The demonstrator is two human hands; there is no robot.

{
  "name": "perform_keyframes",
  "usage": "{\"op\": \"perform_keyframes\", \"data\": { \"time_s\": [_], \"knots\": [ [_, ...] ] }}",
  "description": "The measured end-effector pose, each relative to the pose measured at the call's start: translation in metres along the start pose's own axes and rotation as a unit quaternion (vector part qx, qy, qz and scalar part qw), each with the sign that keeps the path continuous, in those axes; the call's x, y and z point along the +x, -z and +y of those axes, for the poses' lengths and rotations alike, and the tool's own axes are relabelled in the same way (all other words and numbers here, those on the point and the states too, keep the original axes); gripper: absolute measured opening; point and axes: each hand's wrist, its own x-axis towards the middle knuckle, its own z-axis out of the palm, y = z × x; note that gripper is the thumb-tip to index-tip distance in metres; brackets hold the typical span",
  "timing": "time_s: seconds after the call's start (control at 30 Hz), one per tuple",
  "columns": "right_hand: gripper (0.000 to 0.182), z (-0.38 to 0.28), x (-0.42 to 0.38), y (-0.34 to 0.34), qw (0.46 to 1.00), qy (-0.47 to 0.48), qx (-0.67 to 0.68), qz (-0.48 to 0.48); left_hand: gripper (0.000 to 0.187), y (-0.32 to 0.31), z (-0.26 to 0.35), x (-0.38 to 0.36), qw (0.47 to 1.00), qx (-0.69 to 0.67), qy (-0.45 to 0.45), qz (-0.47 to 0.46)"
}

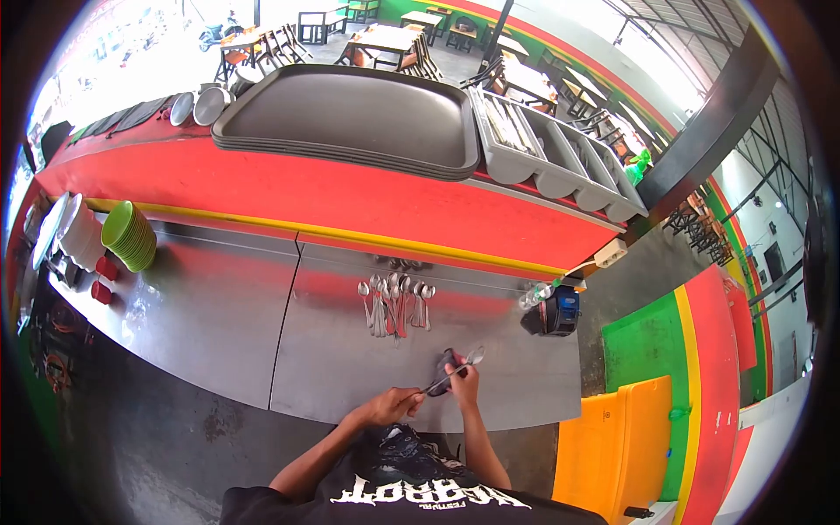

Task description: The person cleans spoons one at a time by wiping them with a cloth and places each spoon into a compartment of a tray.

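A metal spoon (476, 355) is held low over the steel counter, its bowl pointing away to the right. My left hand (398, 405) is closed around the handle end. My right hand (464, 383) is closed on a dark cloth (444, 374) and the spoon just below its bowl. Part of the spoon is hidden by the fingers and cloth. Beyond my hands, a loose pile of spoons (380, 320) lies on the steel counter (341, 359), with bowls facing the back wall.
Green bowls (131, 236) and white bowls (80, 232) are stacked at left, beside small red cups (103, 290). A plastic bottle (535, 296) and dark-blue object (558, 312) sit right. Trays (350, 118) and a grey cutlery holder (560, 179) rest on the red ledge.
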Motion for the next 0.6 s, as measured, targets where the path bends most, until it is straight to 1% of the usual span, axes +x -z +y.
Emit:
{"op": "perform_keyframes", "data": {
  "time_s": [0.03, 0.1, 0.13, 0.17, 0.23, 0.27, 0.3, 0.33, 0.4, 0.43, 0.53, 0.6],
  "knots": [
    [0.038, -0.001, -0.009, -0.007, 0.995, 0.097, 0.013, 0.004, 0.034, -0.001, -0.001, 0.006, 1.0, 0.004, -0.01, 0.008],
    [0.036, 0.013, -0.016, -0.023, 0.98, 0.194, -0.004, 0.042, 0.034, -0.002, 0.006, 0.015, 1.0, -0.003, -0.017, 0.022],
    [0.035, 0.01, -0.022, -0.03, 0.969, 0.24, -0.013, 0.063, 0.034, -0.003, 0.008, 0.018, 0.999, -0.008, -0.019, 0.026],
    [0.033, 0.007, -0.03, -0.03, 0.972, 0.231, -0.023, 0.038, 0.035, -0.003, 0.009, 0.022, 0.999, -0.023, -0.018, 0.031],
    [0.032, 0.002, -0.036, -0.037, 0.979, 0.173, 0.108, -0.03, 0.036, -0.006, 0.007, 0.027, 0.998, -0.055, -0.014, 0.039],
    [0.033, -0.001, -0.039, -0.037, 0.972, 0.143, 0.173, -0.064, 0.036, -0.007, 0.001, 0.03, 0.996, -0.081, -0.014, 0.036],
    [0.036, -0.013, -0.042, -0.028, 0.959, 0.102, 0.231, -0.129, 0.037, -0.007, -0.01, 0.033, 0.994, -0.107, -0.014, 0.034],
    [0.039, -0.027, -0.045, -0.02, 0.94, 0.052, 0.282, -0.186, 0.038, -0.008, -0.016, 0.035, 0.99, -0.135, -0.013, 0.032],
    [0.046, -0.076, -0.062, -0.002, 0.852, 0.004, 0.456, -0.258, 0.038, -0.008, -0.008, 0.041, 0.977, -0.212, -0.027, 0.009],
    [0.057, -0.087, -0.064, 0.005, 0.834, 0.032, 0.47, -0.288, 0.038, -0.008, -0.004, 0.044, 0.968, -0.249, -0.034, -0.001],
    [0.051, -0.11, -0.067, 0.028, 0.826, 0.065, 0.437, -0.35, 0.036, -0.012, 0.001, 0.05, 0.931, -0.359, -0.012, -0.071],
    [0.043, -0.105, -0.063, 0.036, 0.847, 0.039, 0.409, -0.339, 0.035, -0.019, 0.006, 0.051, 0.911, -0.395, -0.036, -0.113]
  ]
}}
